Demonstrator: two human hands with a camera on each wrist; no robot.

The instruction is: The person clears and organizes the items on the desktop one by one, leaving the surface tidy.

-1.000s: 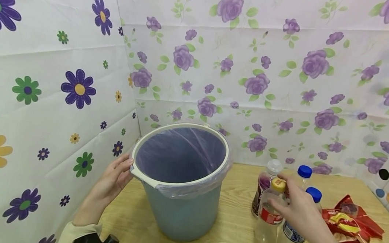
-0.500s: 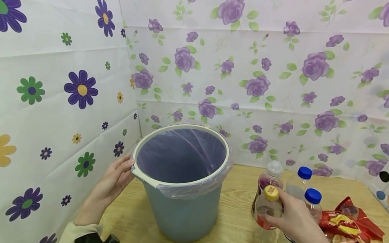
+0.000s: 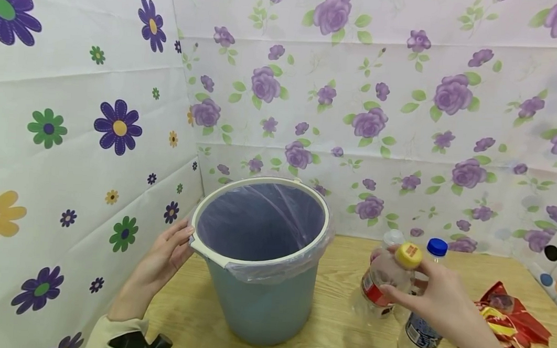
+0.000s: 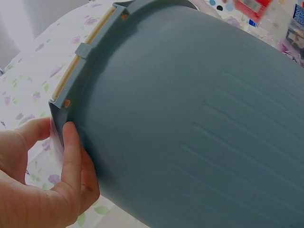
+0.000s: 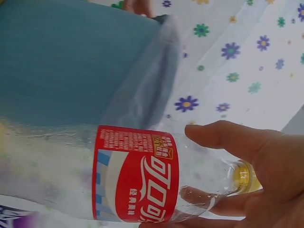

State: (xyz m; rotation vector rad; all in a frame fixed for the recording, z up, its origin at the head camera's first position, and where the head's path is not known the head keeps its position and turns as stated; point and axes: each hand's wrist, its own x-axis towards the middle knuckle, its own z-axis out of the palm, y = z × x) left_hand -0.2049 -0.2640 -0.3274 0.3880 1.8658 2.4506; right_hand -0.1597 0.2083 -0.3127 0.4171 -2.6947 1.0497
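My left hand grips the cream rim of a blue-grey trash can at its left side. In the left wrist view, the thumb is on one side of the rim and the fingers on the other. A clear bag lines the can and folds over the rim. My right hand holds an empty clear plastic bottle by its upper part, to the right of the can. The bottle has a red label and a yellow cap, and it leans with its cap towards the right.
Behind the held bottle stands one with a clear cap. A blue-capped bottle stands beside it, and a blue-labelled bottle is partly hidden by my hand. A red snack bag lies at the wooden table's right.
My right hand has closed round the yellow-capped bottle, raised it a little and tilted it. My left hand and the trash can have stayed in place.
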